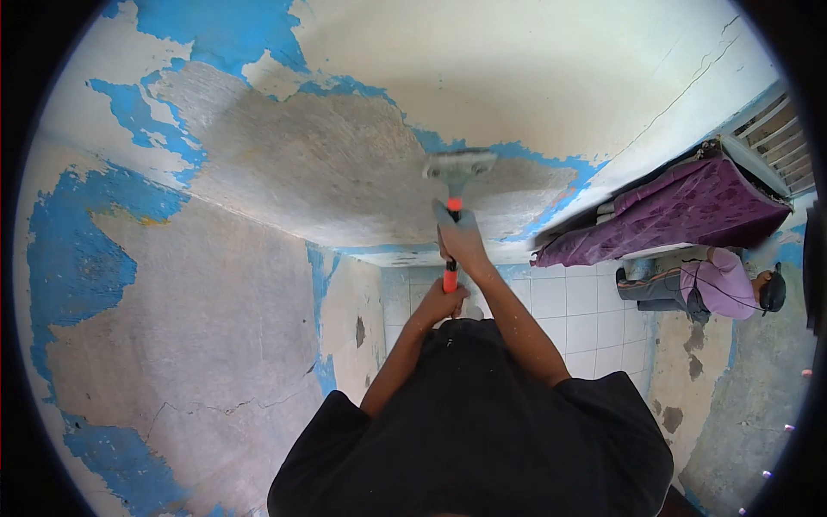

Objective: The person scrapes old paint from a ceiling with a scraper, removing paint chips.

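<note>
A wall scraper point(450, 276) with a black and orange handle points away from me up the wall. Both of my hands are wrapped around it. My right hand point(463, 238) grips the upper handle, just below the orange collar, while my left hand point(439, 304) closes around the lower end. The wide metal scraper head point(459, 164), slightly blurred, lies over the wall near a ragged edge of blue paint point(543, 155). Whether the blade touches the surface cannot be told. Grey bare plaster point(327, 138) spreads to its left, and cream paint point(517, 69) lies above.
A purple patterned cloth point(672, 211) covers something along the right wall, beside a barred window point(775, 142). Another person point(715, 284) in a pink top and dark cap stands at the right. White floor tiles point(581, 310) lie below. The left wall point(215, 293) is partly stripped.
</note>
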### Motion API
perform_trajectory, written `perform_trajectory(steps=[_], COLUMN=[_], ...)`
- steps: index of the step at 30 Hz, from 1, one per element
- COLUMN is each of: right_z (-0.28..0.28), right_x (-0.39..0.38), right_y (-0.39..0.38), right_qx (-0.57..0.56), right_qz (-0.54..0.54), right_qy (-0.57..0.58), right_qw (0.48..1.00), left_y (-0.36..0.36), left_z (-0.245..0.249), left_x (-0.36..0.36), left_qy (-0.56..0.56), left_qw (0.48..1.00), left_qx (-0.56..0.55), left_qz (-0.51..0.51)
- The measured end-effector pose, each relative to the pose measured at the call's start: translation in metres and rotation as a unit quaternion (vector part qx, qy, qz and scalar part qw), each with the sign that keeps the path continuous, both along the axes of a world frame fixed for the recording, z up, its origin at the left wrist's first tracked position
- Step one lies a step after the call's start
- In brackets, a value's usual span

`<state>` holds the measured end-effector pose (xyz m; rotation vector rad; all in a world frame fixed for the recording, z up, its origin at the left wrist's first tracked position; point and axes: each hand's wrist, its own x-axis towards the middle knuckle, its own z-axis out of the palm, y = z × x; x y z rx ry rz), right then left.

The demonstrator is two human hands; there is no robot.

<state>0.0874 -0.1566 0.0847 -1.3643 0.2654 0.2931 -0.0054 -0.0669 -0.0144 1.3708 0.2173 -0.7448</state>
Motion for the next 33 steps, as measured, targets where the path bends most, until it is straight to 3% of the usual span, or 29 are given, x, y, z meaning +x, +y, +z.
perform_trajectory(steps=[3,7,9,13,15,20,23,27,30,33], right_z=[0.023,-0.043,-0.070,-0.005,0.010,-0.053,-0.052,0.008,0.005,-0.034], right_x=[0.005,-0.004,-0.008,-0.003,0.002,-0.010,-0.006,0.000,0.004,-0.005], right_y=[-0.003,0.005,0.002,-0.003,-0.005,0.003,0.002,-0.001,-0.001,0.002], right_qx=[0.021,-0.014,-0.021,0.004,0.011,-0.013,-0.020,-0.030,-0.015,-0.042], right_qz=[0.007,0.001,0.011,-0.018,-0.009,-0.007,-0.009,-0.009,-0.002,0.022], right_qy=[-0.004,0.037,0.060,0.036,0.030,0.058,0.066,0.018,0.027,0.050], right_qw=[1.000,0.999,0.998,0.999,0.999,0.998,0.998,0.999,1.000,0.998], left_y=[0.000,0.004,0.004,0.003,0.001,0.002,0.003,0.000,0.000,-0.002], left_z=[0.008,-0.056,-0.057,-0.010,-0.006,-0.047,-0.045,-0.008,-0.009,-0.026], left_x=[0.006,-0.009,-0.019,-0.002,-0.001,-0.018,-0.018,0.003,0.001,-0.014], left_qy=[-0.034,0.015,0.031,-0.038,-0.031,0.034,0.042,-0.020,-0.031,0.009], left_qw=[0.999,0.999,0.999,0.998,0.999,0.999,0.998,0.999,0.999,1.000], left_qx=[0.011,-0.013,-0.032,0.047,0.030,-0.018,-0.019,0.012,0.015,-0.009], left_qz=[0.007,-0.032,-0.026,-0.025,-0.015,-0.019,-0.035,-0.032,-0.011,-0.012])
